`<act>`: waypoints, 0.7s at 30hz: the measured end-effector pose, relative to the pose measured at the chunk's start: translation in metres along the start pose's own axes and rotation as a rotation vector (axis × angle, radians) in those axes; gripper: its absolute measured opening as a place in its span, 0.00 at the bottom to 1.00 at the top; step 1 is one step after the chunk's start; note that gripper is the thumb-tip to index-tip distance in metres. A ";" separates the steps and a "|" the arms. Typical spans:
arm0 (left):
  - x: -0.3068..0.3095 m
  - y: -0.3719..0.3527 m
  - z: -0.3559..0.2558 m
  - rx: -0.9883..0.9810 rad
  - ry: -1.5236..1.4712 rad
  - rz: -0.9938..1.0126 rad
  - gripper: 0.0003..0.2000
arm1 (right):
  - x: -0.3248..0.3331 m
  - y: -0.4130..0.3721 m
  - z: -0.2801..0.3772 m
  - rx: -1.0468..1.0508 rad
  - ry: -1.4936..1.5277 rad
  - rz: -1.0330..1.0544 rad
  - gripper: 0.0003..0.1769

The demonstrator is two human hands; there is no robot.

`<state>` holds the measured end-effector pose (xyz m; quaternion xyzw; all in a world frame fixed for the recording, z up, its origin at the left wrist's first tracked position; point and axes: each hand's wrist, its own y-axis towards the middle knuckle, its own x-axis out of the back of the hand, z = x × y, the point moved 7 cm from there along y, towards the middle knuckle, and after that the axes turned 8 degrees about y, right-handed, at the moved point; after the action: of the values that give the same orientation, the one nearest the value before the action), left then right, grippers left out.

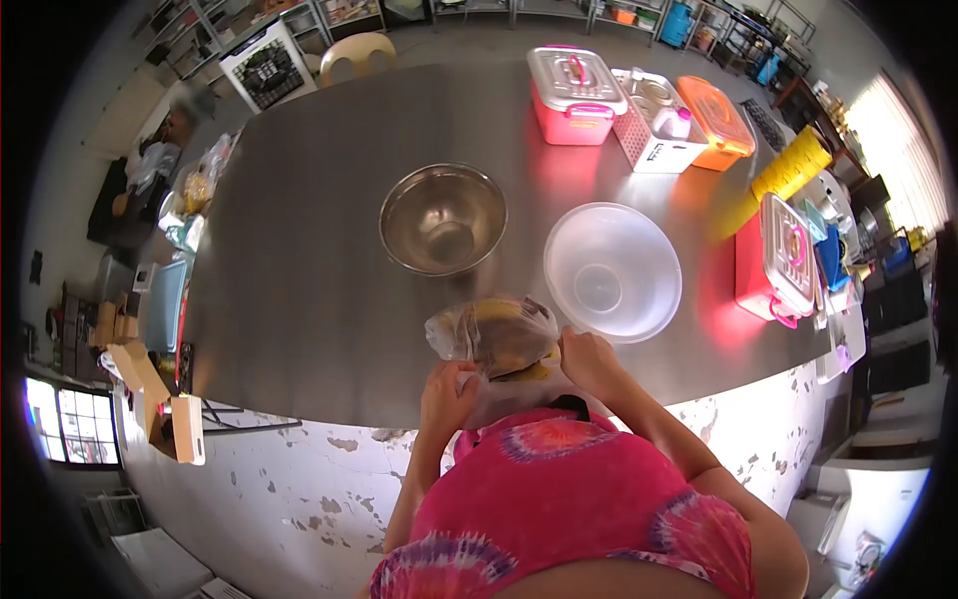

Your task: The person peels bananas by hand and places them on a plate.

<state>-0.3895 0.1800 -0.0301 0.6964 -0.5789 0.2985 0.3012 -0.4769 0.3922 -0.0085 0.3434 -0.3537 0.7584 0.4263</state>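
A clear plastic bag [497,329] lies at the near edge of the metal table, with something brownish and yellow inside that I cannot make out. My left hand [449,397] is closed on the bag's left near side. On the right, my right hand [589,361] pinches the bag's other side, so its mouth is stretched between both hands. Just beyond the bag stands a steel mixing bowl [443,220] with nothing seen in it. A translucent white plastic basin [613,272] sits to the right, close to my right hand.
Pink lidded boxes [577,95] [776,260], a white basket [659,125] with bottles and an orange-lidded container [717,122] stand along the right side of the metal table [299,230]. A yellow roll [791,165] leans there. Cardboard boxes [150,394] are at the left.
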 end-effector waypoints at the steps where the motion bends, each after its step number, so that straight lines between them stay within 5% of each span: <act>1: -0.004 0.004 -0.003 -0.008 0.002 0.010 0.11 | 0.001 -0.004 -0.005 -0.021 0.028 -0.006 0.10; 9: -0.031 0.038 -0.012 0.097 -0.094 0.107 0.08 | 0.016 -0.012 -0.050 -0.132 0.064 -0.099 0.11; 17: -0.073 0.069 -0.064 -0.044 -0.094 0.084 0.09 | 0.055 0.018 -0.118 -0.123 0.104 -0.386 0.12; 21: -0.093 0.069 -0.080 0.100 -0.114 0.025 0.13 | 0.071 0.012 -0.133 -0.087 0.154 -0.291 0.13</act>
<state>-0.4773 0.2895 -0.0445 0.7193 -0.5880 0.2905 0.2289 -0.5452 0.5265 -0.0214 0.3129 -0.2990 0.6967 0.5722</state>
